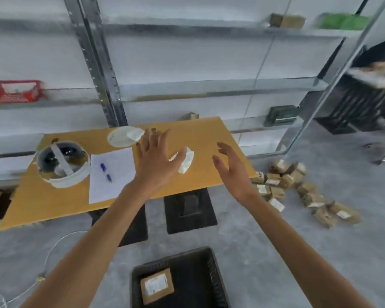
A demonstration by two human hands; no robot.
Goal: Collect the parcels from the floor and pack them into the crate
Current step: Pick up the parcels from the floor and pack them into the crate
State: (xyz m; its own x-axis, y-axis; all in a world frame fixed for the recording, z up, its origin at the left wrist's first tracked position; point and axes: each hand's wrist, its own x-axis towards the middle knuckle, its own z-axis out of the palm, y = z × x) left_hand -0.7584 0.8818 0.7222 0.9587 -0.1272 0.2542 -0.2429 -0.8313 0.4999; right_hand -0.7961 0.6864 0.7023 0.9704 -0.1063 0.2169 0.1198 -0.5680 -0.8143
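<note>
I am holding both hands out in front of me, empty. My left hand (155, 158) is hovering over the middle of the bench (209, 136), its fingers straight and spread wide apart. My right hand (231, 168) is hanging over the bench's right edge, fingers apart and loosely bent, gripping nothing. One parcel (157, 285) is lying flat in the black crate (215, 270) on the floor below my arms, toward its left wall. The other parcels (277, 192) are sitting in a loose heap on the floor, just beyond the bench's near right corner. A white helmet (63, 165) and a sheet of paper (118, 187) with a blue pen (106, 172) on it are lying on the bench's left half.
</note>
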